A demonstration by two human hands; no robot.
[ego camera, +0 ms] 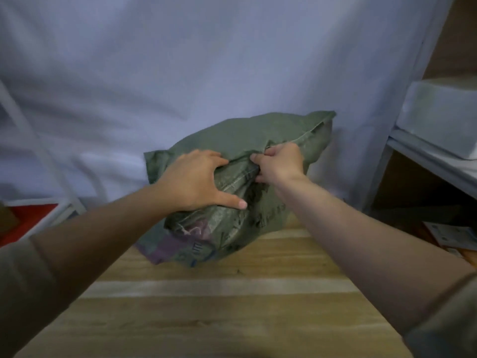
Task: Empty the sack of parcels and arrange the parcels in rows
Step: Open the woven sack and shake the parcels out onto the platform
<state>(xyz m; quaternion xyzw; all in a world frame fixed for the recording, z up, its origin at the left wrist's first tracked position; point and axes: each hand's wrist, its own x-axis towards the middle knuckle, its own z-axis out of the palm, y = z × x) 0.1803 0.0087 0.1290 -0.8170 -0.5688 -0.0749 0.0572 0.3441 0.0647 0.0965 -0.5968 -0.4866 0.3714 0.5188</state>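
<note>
A bulging green woven sack (247, 135) stands at the far end of the wooden table (227, 306), leaning against a white cloth backdrop. My left hand (196, 179) lies on the sack's front, fingers spread and dug into a fold of its fabric. My right hand (280, 161) is closed on the sack's hemmed edge near the top. A purple parcel (165, 250) pokes out under the sack's lower left side. Other parcels are hidden inside the sack.
A white shelf frame (423, 156) stands at the right with a white box (444, 115) on it. A flat printed packet (456, 236) lies lower right. At the left are a white frame (38, 156) and a red surface (31, 218).
</note>
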